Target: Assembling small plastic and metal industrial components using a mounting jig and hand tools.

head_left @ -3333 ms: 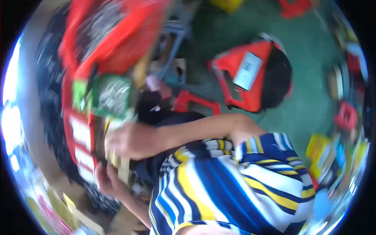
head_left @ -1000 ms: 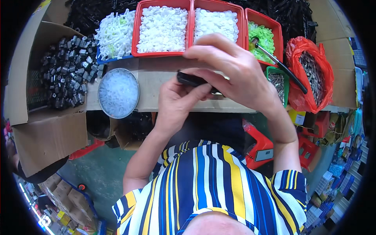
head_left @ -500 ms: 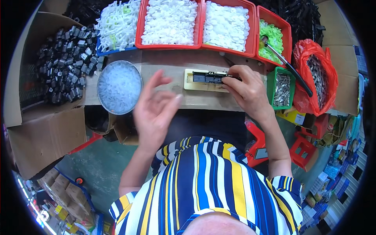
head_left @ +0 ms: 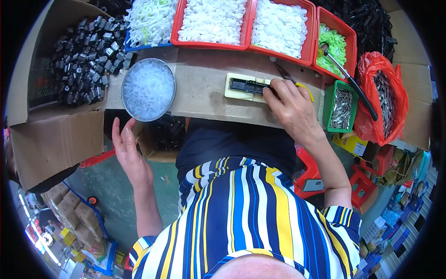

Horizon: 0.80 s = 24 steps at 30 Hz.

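My right hand (head_left: 293, 108) pinches the right end of a long black plastic part (head_left: 248, 87). The part lies in a cream block-shaped holder (head_left: 238, 96) on the bench; my fingers hide its right end. Beyond my right hand lies a pair of pliers with a yellow handle (head_left: 310, 92), partly covered by the hand. My left hand (head_left: 132, 156) is empty, fingers apart, just below the bench's front edge. Nearest to it is a round metal bowl (head_left: 173, 95) of small translucent pieces.
Along the back stand a blue tray (head_left: 153, 46), red bins (head_left: 211, 45) of white and green pieces, and a hammer (head_left: 355, 90). To the right are a green tray (head_left: 330, 109) of metal pins and a red bag (head_left: 403, 109). A carton (head_left: 55, 135) of black pieces is left.
My left hand has moved left and down, away from the holder to beside the bowl. My right hand stays at the black part. The whole view has shifted slightly.
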Tool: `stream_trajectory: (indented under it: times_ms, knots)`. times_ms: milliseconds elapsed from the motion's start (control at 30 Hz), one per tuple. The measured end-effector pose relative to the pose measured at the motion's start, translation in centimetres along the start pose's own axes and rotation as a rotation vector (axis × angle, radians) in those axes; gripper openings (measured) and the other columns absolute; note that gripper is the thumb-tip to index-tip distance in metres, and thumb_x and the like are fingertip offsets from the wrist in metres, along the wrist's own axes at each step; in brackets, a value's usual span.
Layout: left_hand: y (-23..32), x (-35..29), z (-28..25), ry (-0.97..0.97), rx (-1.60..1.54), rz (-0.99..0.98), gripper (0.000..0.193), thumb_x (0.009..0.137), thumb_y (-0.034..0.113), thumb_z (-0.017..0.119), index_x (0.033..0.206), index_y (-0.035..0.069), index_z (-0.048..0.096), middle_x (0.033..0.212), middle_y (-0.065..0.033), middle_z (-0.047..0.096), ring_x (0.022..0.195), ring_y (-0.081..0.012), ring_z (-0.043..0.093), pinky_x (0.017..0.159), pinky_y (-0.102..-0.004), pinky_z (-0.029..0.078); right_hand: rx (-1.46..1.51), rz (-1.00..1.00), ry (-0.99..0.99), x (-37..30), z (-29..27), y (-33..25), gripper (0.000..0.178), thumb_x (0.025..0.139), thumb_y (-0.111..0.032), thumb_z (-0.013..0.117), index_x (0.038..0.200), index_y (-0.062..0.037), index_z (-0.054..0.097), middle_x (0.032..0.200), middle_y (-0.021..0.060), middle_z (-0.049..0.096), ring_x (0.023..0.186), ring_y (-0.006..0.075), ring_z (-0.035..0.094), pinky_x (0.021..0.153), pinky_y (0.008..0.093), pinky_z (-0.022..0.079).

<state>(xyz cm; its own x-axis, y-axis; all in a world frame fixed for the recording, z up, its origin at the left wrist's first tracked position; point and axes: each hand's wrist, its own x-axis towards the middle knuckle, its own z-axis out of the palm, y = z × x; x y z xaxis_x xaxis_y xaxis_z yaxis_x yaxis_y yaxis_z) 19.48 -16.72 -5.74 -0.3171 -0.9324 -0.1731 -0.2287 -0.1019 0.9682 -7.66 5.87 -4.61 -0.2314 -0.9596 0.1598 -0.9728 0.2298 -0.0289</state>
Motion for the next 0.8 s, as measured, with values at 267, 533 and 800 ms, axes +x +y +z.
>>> stream_trajectory:
  times_ms: [267,533,800]
  knots:
    - [0.8,0.7,0.3,-0.092,-0.008,-0.021,0.053,0.106,0.033,0.047,0.148,0.005,0.035,0.127,-0.0121,0.064,0.114,-0.0116,0.053,0.091,-0.0288,0.033,-0.023,-0.024,0.027,0.9,-0.1,-0.2,0.022,0.077,-0.012,0.059,0.097,-0.0024,0.061,0.102,0.0093,0.052,0.098,0.0229,0.056,0.077,0.0354,0.045]
    - [1.0,0.9,1.9,-0.228,-0.064,-0.017,0.055,0.104,0.029,0.050,0.148,0.001,0.034,0.119,-0.0114,0.068,0.108,-0.0105,0.054,0.090,-0.0294,0.034,0.013,-0.007,-0.019,1.4,-0.4,-0.2,0.019,0.077,-0.009,0.060,0.094,-0.0030,0.061,0.098,0.0098,0.052,0.096,0.0248,0.056,0.078,0.0366,0.045]
    - [0.5,5.4,-0.7,-0.135,0.235,0.220,0.029,0.100,0.013,0.055,0.125,-0.001,0.061,0.112,-0.0087,0.069,0.088,-0.0105,0.061,0.076,-0.0225,0.045,0.112,0.047,0.020,0.9,0.0,0.0,0.024,0.083,-0.012,0.066,0.105,-0.0062,0.064,0.101,0.0073,0.057,0.097,0.0231,0.058,0.083,0.0384,0.043]
